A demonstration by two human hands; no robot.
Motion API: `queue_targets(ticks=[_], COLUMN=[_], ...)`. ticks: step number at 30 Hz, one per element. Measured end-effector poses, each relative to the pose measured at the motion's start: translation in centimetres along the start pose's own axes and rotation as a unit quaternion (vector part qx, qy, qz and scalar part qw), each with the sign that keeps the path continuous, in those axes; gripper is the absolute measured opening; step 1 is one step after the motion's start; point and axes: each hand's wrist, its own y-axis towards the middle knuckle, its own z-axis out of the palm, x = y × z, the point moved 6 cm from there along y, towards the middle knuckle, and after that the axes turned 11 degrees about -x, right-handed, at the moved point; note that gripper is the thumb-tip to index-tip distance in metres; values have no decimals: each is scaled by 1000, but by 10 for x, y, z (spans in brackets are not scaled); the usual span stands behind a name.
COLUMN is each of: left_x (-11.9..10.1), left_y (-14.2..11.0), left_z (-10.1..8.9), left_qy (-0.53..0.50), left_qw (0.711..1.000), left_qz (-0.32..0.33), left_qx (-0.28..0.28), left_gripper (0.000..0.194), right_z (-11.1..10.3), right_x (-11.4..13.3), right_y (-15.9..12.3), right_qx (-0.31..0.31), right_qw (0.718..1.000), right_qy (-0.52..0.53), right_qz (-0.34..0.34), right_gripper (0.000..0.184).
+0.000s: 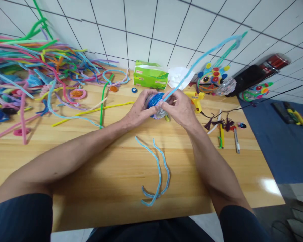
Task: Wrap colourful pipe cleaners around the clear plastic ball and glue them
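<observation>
Between my two hands, above the wooden table, is a small round clear piece partly wrapped in dark blue. My left hand has its fingers and thumb around the left side of it. At its right side, my right hand pinches a long light-blue pipe cleaner against it. That pipe cleaner rises to the upper right and bends over near a green tip. My fingers hide much of the round piece. Two bent light-blue pipe cleaners lie on the table between my forearms.
A large heap of colourful pipe cleaners covers the left side. At the back stand a green tissue pack and a decorated figure. A yellow glue gun with a cord lies right of my hands, near a pen-like tool.
</observation>
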Motion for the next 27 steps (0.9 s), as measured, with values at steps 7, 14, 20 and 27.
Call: queue_targets(ticks=[7, 14, 20, 27], left_x=[6, 7, 8, 10], left_y=[1, 1, 2, 0], left_z=[-3, -3, -4, -6], left_qy=[-11, -21, -2, 13], left_qw=[1000, 1000, 1000, 1000], left_qz=[0, -1, -7, 1], left_qx=[7, 14, -11, -13], left_gripper=[65, 58, 60, 55], right_z=[-2, -3, -1, -1], right_x=[1, -1, 0, -13], right_y=[1, 1, 0, 4], right_qx=[18, 46, 37, 35], right_qw=[999, 994, 995, 985], right_qy=[25, 80, 71, 139], right_qz=[13, 61, 55, 99], right_gripper=[17, 14, 14, 16])
